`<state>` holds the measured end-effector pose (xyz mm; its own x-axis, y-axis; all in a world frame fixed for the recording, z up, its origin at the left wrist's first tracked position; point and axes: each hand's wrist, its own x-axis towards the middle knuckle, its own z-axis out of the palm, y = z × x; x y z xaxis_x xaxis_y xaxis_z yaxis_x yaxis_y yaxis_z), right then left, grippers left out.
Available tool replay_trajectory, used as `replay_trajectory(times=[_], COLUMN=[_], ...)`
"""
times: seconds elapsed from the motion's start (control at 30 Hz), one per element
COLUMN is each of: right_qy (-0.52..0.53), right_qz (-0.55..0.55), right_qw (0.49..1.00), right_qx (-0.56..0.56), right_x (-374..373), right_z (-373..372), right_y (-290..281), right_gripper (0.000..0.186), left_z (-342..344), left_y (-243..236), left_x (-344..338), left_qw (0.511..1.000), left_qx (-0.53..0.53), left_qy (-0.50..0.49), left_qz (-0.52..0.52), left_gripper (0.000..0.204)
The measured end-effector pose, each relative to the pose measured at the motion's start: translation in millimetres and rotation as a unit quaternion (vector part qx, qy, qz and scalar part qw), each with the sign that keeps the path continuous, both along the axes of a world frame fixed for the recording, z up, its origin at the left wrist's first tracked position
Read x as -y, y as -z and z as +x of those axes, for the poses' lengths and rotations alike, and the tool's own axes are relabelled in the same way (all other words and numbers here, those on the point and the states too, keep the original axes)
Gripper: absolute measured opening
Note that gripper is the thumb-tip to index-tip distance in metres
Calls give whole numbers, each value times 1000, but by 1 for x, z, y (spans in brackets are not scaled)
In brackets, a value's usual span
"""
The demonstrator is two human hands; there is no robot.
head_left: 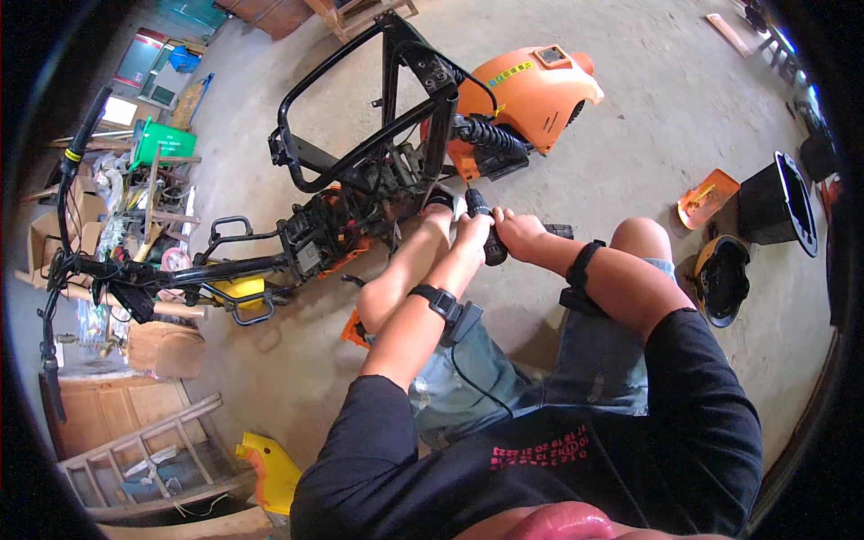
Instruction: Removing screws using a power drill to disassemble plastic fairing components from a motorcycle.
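A black cordless drill (477,203) is in both my hands, its tip pointing away from me at the underside of a stripped black scooter frame (396,162). My left hand (472,233) is closed on the drill's body from the left. Around its handle my right hand (519,234) is wrapped, and the dark battery block (560,230) sticks out past that hand. Just beyond the drill is a black coil shock absorber (493,135). Whether the bit touches a screw is too small to tell.
An orange body panel (531,99) lies beyond the frame. To the right are a small orange panel (707,200), a black bin (776,205) and a yellow helmet (722,279). Handlebars (74,148), a green crate (162,142) and a wooden ladder (144,459) occupy the left.
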<state>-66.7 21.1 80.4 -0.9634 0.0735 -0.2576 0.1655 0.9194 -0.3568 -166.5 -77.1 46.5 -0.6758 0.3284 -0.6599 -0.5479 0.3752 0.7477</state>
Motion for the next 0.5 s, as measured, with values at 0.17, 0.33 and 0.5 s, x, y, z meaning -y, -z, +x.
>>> replay_trajectory(times=[0.17, 0.33, 0.5], right_qy=[20, 19, 31], right_qz=[-1, 5, -12], right_qw=[1000, 1000, 999], right_qx=[14, -4, -5], right_x=[1, 0, -1], right_z=[0, 0, -1], right_y=[3, 4, 10], right_gripper=[49, 48, 45], left_z=[-1, 3, 1], left_y=[6, 7, 10], left_x=[1, -4, -4], left_qw=[1000, 1000, 999], left_qx=[13, -20, -32], left_qy=[8, -23, -12], left_qz=[13, 4, -14], left_gripper=[61, 26, 32])
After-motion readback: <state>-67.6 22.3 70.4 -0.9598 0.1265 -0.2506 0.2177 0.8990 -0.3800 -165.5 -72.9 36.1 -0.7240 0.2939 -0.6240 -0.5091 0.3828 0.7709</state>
